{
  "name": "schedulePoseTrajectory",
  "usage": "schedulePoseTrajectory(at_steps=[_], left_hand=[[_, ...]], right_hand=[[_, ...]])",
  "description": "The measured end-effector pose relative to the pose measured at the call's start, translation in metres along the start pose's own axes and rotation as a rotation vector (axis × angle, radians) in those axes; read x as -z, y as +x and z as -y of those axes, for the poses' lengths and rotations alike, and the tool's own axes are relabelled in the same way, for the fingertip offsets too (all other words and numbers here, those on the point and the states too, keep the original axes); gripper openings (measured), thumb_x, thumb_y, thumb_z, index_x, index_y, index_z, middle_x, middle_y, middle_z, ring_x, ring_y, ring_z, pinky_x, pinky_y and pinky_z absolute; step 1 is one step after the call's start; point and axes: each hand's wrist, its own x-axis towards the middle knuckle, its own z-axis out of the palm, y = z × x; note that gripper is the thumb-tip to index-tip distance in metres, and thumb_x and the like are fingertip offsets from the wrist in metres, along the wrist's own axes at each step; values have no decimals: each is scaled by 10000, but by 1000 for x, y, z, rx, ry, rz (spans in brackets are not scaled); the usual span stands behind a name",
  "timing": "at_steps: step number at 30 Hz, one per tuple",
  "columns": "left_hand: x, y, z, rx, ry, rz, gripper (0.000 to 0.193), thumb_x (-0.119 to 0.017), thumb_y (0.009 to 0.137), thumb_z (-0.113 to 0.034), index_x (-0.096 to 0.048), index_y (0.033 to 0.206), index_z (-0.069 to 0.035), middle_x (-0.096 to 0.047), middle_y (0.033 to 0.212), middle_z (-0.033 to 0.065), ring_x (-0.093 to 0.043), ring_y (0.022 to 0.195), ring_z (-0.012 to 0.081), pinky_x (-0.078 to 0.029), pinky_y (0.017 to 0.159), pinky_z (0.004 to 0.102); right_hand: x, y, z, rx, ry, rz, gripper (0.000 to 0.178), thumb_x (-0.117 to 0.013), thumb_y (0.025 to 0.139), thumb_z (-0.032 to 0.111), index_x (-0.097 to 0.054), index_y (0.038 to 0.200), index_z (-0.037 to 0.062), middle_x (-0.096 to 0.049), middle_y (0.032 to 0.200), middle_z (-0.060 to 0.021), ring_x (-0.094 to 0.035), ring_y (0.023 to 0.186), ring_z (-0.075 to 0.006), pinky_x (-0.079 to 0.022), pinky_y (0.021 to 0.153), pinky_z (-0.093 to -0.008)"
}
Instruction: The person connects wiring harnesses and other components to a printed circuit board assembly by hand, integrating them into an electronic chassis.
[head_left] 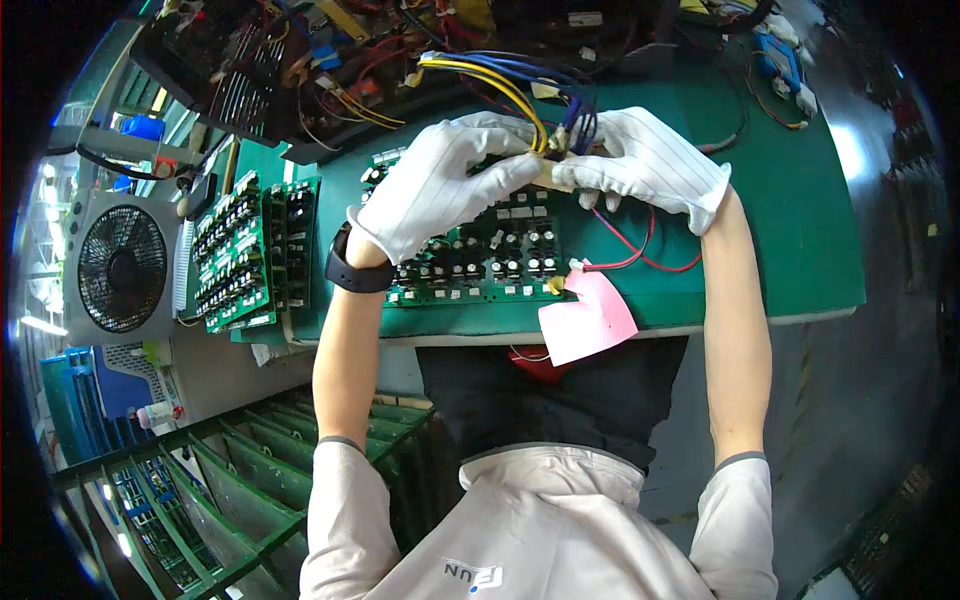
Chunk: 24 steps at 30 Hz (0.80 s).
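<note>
Both my hands wear white striped gloves and meet above the green-topped table [800, 270]. Between the fingertips of my left hand [445, 180] and my right hand [645, 165] is a wiring harness [515, 92] of yellow, blue and purple wires. Its wires loop up and away from me, and their ends run in between my fingers; the connector there is mostly hidden. Under my hands lies a green circuit board [480, 262] set with rows of capacitors and white connectors. A pink paper tag [592, 322] hangs at the table's front edge, beside red and black wires [640, 262].
More populated circuit boards [240, 262] stand on edge at the left. Beyond them is a grey box fan [122, 268]. Dark equipment with tangled wires [350, 75] fills the table's far side. A blue part with leads [780, 62] lies far right. Green metal racks [230, 480] stand lower left.
</note>
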Motion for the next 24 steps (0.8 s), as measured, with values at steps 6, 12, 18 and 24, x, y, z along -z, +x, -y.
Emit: schedulePoseTrajectory(at_steps=[6, 12, 18, 24], left_hand=[[18, 17, -9, -23, 5, 40, 435, -665, 1036, -347, -709, 1139, 73, -722, 1212, 209, -694, 1087, 290, -540, 965, 392], [22, 22, -11, 49, -58, 33, 418, -661, 1040, -303, -681, 1192, 86, -716, 1158, 161, -670, 1037, 215, -530, 940, 351], [14, 22, -22, 295, -125, 51, 323, -674, 1019, -186, -682, 1236, 53, -707, 1119, 79, -622, 1030, 146, -497, 944, 302], [13, 27, 0, 260, -413, 513, 334, -677, 1016, -156, -677, 1287, 39, -722, 1196, 84, -643, 1075, 139, -497, 982, 297]], right_hand=[[7, 0, 5, 12, 29, -81, 421, -752, 972, 364, -723, 1120, -29, -741, 920, -87, -695, 709, -124, -557, 586, -259], [4, 0, 2, 53, 190, -94, 355, -725, 999, 286, -726, 1171, -24, -745, 927, -75, -695, 730, -110, -552, 597, -247], [1, 9, -17, 137, 16, -135, 486, -763, 945, 423, -758, 1163, -10, -766, 924, -85, -694, 796, -131, -573, 729, -327], [-2, -68, -25, 88, -98, -218, 713, -698, 851, 703, -778, 895, -5, -742, 838, -161, -675, 780, -282, -550, 752, -438]])
